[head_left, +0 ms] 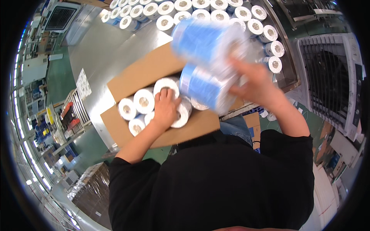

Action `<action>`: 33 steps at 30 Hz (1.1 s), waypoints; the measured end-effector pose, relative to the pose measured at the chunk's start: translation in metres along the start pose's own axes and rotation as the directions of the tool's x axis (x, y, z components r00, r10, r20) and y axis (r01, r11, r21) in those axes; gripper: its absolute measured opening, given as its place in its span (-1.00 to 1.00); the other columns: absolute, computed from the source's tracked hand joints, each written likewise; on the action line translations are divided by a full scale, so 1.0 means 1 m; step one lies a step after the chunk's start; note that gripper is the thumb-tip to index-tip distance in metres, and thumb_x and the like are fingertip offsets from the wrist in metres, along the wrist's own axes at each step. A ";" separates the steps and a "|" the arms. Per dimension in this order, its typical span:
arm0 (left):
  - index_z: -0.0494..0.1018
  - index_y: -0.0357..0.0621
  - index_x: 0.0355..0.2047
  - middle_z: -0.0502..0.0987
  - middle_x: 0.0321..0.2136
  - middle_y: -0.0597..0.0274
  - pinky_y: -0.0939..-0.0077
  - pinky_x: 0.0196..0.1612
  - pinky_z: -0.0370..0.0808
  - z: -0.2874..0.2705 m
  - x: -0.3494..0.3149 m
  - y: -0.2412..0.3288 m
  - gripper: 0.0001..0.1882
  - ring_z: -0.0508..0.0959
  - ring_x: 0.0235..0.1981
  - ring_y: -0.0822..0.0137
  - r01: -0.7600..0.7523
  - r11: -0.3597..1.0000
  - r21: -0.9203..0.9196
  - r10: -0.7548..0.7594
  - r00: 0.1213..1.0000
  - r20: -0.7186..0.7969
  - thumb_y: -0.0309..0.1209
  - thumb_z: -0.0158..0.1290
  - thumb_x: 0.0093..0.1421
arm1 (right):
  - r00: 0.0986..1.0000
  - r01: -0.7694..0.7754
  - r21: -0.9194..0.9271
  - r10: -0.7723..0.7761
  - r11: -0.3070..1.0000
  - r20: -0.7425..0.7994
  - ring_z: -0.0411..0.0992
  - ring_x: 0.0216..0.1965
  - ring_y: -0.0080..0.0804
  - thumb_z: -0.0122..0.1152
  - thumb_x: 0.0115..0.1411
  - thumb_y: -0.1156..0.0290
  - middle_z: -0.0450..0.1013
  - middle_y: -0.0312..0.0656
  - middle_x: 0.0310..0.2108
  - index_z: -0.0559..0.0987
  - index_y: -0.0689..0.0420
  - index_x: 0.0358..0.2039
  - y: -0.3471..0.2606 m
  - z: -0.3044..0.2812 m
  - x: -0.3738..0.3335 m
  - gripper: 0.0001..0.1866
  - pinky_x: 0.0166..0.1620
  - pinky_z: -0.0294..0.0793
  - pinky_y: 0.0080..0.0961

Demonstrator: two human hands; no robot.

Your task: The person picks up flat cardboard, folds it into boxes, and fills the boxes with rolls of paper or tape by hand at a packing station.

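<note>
My right hand point(257, 82) is closed on the ends of two paper rolls, thumb and fingers spread across both. The upper paper roll point(200, 40) and the lower paper roll point(202, 87) have blue and white wrapping; they are smeared by motion and hang over the right part of an open cardboard box point(142, 69). Inside the box several white-ended rolls point(144, 101) stand side by side. My left hand point(166, 109) lies among them, its bent fingertips at the core of one roll point(171, 82). What lies beneath the held rolls is partly hidden.
Many more wrapped rolls point(200, 15) stand in rows at the far side of the metal table point(96, 50). A raised metal edge point(287, 63) bounds it on the right. Beyond stands a large white fan unit point(327, 77). A patterned white sheet point(83, 84) lies at the left edge.
</note>
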State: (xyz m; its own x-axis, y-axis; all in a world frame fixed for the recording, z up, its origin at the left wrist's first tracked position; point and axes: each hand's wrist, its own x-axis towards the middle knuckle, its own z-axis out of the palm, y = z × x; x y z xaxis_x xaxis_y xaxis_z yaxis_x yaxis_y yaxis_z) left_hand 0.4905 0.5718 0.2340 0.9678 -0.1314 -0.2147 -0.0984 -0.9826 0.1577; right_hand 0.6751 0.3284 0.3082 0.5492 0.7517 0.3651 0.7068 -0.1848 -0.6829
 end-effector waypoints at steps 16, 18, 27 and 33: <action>0.38 -0.21 -0.03 0.32 0.02 -0.02 0.26 0.12 0.25 -0.011 -0.185 -0.141 -0.54 0.30 0.08 0.05 0.665 0.520 -0.536 -0.824 0.555 -0.113 -0.31 0.12 0.06 | 0.921 -0.111 -0.056 0.124 0.992 0.369 0.17 0.17 -0.09 0.06 0.14 0.25 0.21 0.09 0.12 -0.05 0.06 0.30 -0.070 0.074 -0.014 -0.23 0.15 0.19 -0.17; 0.36 -0.21 0.00 0.28 0.05 -0.08 0.23 0.13 0.24 -0.003 -0.194 -0.138 -0.49 0.27 0.10 0.01 0.690 0.553 -0.467 -0.821 0.547 -0.163 -0.27 0.13 0.06 | 0.899 0.029 -0.300 0.106 0.953 0.424 -0.05 0.28 -0.15 0.04 0.15 0.08 0.05 -0.01 0.23 0.00 0.05 0.29 -0.041 0.115 -0.035 -0.23 0.23 -0.03 -0.08; 0.00 -0.21 0.23 0.14 0.12 -0.35 0.20 0.11 0.28 -0.002 -0.221 -0.118 -0.01 0.21 0.15 -0.13 0.849 0.433 -0.304 -0.901 0.395 -0.179 -0.07 0.25 -0.11 | 0.932 -0.330 -0.665 0.341 0.670 -0.119 0.15 0.19 -0.10 0.15 0.05 -0.11 0.20 0.16 0.13 0.38 0.33 -0.01 -0.003 0.097 -0.016 -0.25 0.18 0.11 -0.15; 0.46 -0.24 -0.14 0.52 -0.17 -0.01 0.23 -0.10 0.41 -0.016 -0.199 -0.061 -0.49 0.50 -0.17 0.00 0.439 0.756 -0.485 -0.533 0.844 -0.068 -0.08 0.11 0.03 | 0.655 -0.753 0.287 0.634 0.592 0.412 0.45 -0.44 -0.60 0.14 0.14 0.05 0.53 -0.21 -0.46 0.58 0.23 -0.34 -0.010 0.093 0.002 -0.58 -0.37 0.44 -0.60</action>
State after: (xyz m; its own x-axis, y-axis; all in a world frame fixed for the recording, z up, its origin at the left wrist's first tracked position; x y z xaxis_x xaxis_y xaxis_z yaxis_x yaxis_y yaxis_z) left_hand 0.3078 0.6596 0.2824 0.8845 0.4215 -0.1998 0.4626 -0.7370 0.4928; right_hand 0.6274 0.3905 0.2564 0.6241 0.6359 -0.4541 -0.1233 -0.4937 -0.8608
